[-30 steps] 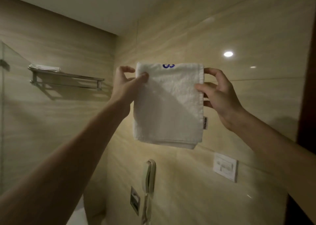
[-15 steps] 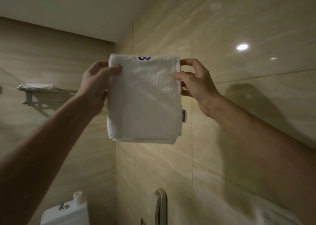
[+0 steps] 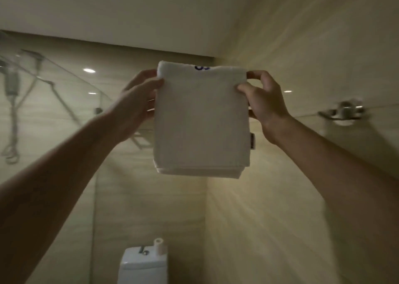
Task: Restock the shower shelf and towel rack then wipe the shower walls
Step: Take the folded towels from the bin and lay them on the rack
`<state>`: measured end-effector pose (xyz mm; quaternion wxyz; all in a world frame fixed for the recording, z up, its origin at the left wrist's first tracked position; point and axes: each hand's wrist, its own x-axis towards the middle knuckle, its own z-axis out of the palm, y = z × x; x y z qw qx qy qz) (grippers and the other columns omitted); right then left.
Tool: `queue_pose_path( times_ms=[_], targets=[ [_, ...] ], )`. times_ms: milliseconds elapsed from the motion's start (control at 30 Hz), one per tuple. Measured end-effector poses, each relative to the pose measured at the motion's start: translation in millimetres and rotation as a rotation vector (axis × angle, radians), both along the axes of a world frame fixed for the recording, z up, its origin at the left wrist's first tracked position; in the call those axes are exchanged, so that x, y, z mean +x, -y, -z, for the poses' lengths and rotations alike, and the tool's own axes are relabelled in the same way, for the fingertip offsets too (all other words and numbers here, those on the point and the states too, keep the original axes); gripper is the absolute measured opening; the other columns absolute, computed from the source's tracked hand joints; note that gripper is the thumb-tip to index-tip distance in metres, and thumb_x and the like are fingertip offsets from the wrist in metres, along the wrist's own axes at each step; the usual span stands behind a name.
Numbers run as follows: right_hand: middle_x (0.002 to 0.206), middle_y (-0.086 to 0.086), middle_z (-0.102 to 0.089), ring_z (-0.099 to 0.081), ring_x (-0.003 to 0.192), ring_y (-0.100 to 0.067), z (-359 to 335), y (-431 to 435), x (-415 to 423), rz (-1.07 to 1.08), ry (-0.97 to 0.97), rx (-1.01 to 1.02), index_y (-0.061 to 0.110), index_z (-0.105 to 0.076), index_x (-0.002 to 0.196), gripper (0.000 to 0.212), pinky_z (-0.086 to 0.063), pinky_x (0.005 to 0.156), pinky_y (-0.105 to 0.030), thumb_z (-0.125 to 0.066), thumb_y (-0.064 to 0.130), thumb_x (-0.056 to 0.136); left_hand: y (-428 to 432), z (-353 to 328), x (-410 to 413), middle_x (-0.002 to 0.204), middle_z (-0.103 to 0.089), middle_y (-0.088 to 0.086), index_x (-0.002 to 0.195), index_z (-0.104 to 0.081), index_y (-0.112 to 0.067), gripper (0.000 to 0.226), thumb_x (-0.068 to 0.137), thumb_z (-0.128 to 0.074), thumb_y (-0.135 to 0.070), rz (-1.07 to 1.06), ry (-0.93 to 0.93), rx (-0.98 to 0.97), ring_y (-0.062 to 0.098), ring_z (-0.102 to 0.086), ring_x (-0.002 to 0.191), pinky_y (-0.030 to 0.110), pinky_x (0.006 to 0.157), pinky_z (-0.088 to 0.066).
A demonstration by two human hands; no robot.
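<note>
- Head view: I'm looking up into the far corner of the bathroom, both arms raised, with a folded white towel (image 3: 200, 119) held up at the centre.
- My left hand (image 3: 133, 109) grips the towel's upper left corner, thumb on the near face and fingers tucked behind.
- My right hand (image 3: 265, 102) pinches the upper right corner, thumb in front and curled fingers behind the edge.
- The towel hangs flat between the two hands, folded edge down. A blue marking (image 3: 201, 67) sits at its top edge and a small label (image 3: 252, 141) sticks out on the right side.
- A bit of metal rack (image 3: 140, 140) peeks out left of the towel, behind it; I can't tell whether they touch.
- Far left there's a glass shower panel (image 3: 64, 89).
- On the right wall is a blurred chrome fitting (image 3: 345, 111).
- Low down, a white toilet tank (image 3: 142, 266) carries a paper roll (image 3: 159, 245).
</note>
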<state>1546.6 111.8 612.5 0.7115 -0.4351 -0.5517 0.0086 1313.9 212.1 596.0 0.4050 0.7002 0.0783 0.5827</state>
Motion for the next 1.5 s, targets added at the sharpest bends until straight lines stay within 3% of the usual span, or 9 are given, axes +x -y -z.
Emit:
queue_pose_path(
  times_ms=[233,533,767,900,967,1067,1233,1367,1500],
  targets=[
    [0.107,0.001,-0.07,-0.07,0.093,-0.013,17,-102,-32,-0.228,0.065,-0.082,0.029,-0.059,0.122,0.029,-0.058,0.059,-0.02,-0.063,0.021,0.095,-64,12,-57,0.11,-0.068,0.003,0.125,-0.062,-0.024,0.026,0.1,-0.056,-0.02,-0.248,-0.036,-0.056,0.018,-0.072,0.088,0.031,0.072,-0.057],
    [0.107,0.004,-0.071,-0.072,0.093,-0.012,39,-252,-104,-0.355,0.183,-0.147,0.031,-0.058,0.125,0.035,-0.061,0.068,-0.025,-0.068,0.02,0.093,-192,32,-144,0.106,-0.07,0.001,0.125,-0.064,-0.028,0.028,0.1,-0.057,-0.016,-0.459,-0.012,-0.112,0.017,-0.07,0.084,0.034,0.077,-0.057],
    [0.099,0.003,-0.072,-0.072,0.082,-0.005,38,-365,-145,-0.377,0.152,-0.14,0.029,-0.058,0.125,0.04,-0.056,0.057,-0.016,-0.065,0.007,0.092,-296,17,-183,0.102,-0.069,0.005,0.121,-0.064,-0.027,0.028,0.099,-0.058,-0.011,-0.491,-0.043,-0.113,0.021,-0.069,0.081,0.038,0.081,-0.057],
    [0.102,-0.002,-0.075,-0.075,0.091,-0.016,43,-419,-155,-0.389,0.124,-0.163,0.029,-0.059,0.128,0.045,-0.062,0.069,-0.029,-0.067,0.007,0.09,-347,18,-193,0.118,-0.065,0.011,0.118,-0.066,-0.032,0.026,0.099,-0.061,-0.016,-0.532,-0.052,-0.084,0.029,-0.062,0.097,0.044,0.089,-0.056],
    [0.105,0.0,-0.074,-0.075,0.089,-0.012,45,-441,-157,-0.383,0.128,-0.159,0.032,-0.059,0.127,0.045,-0.061,0.071,-0.028,-0.069,0.011,0.089,-371,20,-195,0.122,-0.064,0.014,0.117,-0.066,-0.032,0.025,0.099,-0.061,-0.016,-0.531,-0.061,-0.071,0.029,-0.061,0.097,0.043,0.086,-0.057],
    [0.1,0.007,-0.069,-0.071,0.073,0.003,48,-469,-159,-0.396,0.116,-0.138,0.033,-0.056,0.124,0.042,-0.054,0.057,-0.013,-0.068,0.011,0.09,-405,23,-192,0.113,-0.066,0.012,0.108,-0.068,-0.036,0.024,0.099,-0.06,-0.015,-0.527,-0.026,-0.059,0.027,-0.063,0.094,0.038,0.078,-0.058],
    [0.104,0.001,-0.073,-0.074,0.089,-0.016,53,-530,-164,-0.49,0.145,-0.153,0.038,-0.048,0.141,0.061,-0.062,0.076,-0.033,-0.068,0.013,0.089,-460,26,-184,0.119,-0.065,0.012,0.109,-0.067,-0.035,0.024,0.098,-0.061,-0.015,-0.578,0.015,-0.101,0.026,-0.068,0.098,0.032,0.07,-0.056],
    [0.11,0.007,-0.067,-0.07,0.099,-0.014,55,-582,-161,-0.61,0.197,-0.182,0.042,-0.031,0.152,0.076,-0.058,0.076,-0.028,-0.067,0.013,0.092,-499,25,-181,0.117,-0.064,0.017,0.119,-0.064,-0.029,0.025,0.099,-0.059,-0.015,-0.601,-0.012,-0.104,0.02,-0.065,0.084,0.027,0.064,-0.053],
    [0.111,0.011,-0.065,-0.072,0.089,-0.009,47,-634,-147,-0.643,0.185,-0.159,0.043,-0.036,0.15,0.074,-0.057,0.065,-0.018,-0.066,0.008,0.092,-531,14,-177,0.113,-0.065,0.014,0.125,-0.064,-0.026,0.028,0.097,-0.06,-0.02,-0.59,-0.049,-0.05,0.019,-0.067,0.084,0.028,0.071,-0.053]
  ],
)
